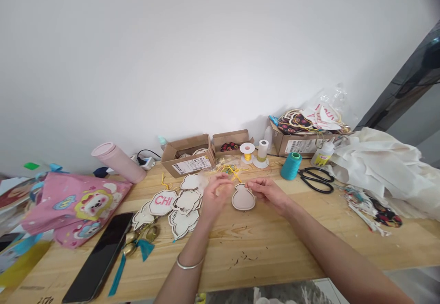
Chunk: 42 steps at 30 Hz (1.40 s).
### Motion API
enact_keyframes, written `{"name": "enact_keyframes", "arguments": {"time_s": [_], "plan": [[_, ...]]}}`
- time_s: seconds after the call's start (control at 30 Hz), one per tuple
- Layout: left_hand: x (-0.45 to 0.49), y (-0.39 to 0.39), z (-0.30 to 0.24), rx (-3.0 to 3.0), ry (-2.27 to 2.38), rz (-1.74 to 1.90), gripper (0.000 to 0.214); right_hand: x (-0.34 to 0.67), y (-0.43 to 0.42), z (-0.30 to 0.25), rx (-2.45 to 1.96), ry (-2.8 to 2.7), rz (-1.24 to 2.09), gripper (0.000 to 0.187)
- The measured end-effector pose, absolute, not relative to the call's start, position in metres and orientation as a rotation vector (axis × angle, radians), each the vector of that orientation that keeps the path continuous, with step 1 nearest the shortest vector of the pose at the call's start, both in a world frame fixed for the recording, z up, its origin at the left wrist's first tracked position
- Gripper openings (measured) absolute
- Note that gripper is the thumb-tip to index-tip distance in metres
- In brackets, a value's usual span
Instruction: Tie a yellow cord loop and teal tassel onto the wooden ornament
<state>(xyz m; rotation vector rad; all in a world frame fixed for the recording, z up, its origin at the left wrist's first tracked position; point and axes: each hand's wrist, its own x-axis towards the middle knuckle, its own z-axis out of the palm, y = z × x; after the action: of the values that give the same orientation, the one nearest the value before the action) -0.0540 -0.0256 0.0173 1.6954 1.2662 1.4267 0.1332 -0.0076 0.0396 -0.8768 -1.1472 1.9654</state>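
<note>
Our right hand (268, 190) pinches the pouch-shaped piece (243, 198) well inside the tabletop's (282, 249) edge; our left hand's (216, 195) grip is unclear.

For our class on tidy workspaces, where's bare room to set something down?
Bare wood lies between the right forearm and scissors, and between the left forearm and teal tassel. In front of the plaque, dark bits lie scattered. Crowded: back (boxes, spools); left (bag, phone).

Location type: small craft workspace. Indicators: a wooden desk (275, 253) against a plain white wall (206, 65), carrying a teal thread cone (290, 166), spools (262, 150), black scissors (319, 179), open cardboard boxes (190, 165) and shaped cutouts (187, 201).
</note>
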Motion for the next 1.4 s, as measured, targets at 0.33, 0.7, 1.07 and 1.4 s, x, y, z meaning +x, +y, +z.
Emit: {"name": "enact_keyframes", "arguments": {"time_s": [0.33, 0.7, 1.07, 1.4], "plan": [[-0.041, -0.034, 0.033, 2.105, 1.464, 1.18, 0.017, 0.116, -0.012, 0.025, -0.922, -1.264, 1.762, 0.029], [-0.054, -0.034, 0.043, 1.162, 0.771, 1.516, 0.049, 0.136, -0.002, 0.031, -0.881, -1.024, 1.851, 0.029], [-0.036, -0.03, 0.022, 1.683, 1.256, 1.296, 0.012, 0.122, -0.014, 0.034, -0.827, -1.081, 1.952, 0.03], [-0.039, -0.033, 0.024, 1.827, 1.348, 1.261, 0.015, 0.115, -0.013, 0.028, -0.955, -1.208, 1.651, 0.03]]}}
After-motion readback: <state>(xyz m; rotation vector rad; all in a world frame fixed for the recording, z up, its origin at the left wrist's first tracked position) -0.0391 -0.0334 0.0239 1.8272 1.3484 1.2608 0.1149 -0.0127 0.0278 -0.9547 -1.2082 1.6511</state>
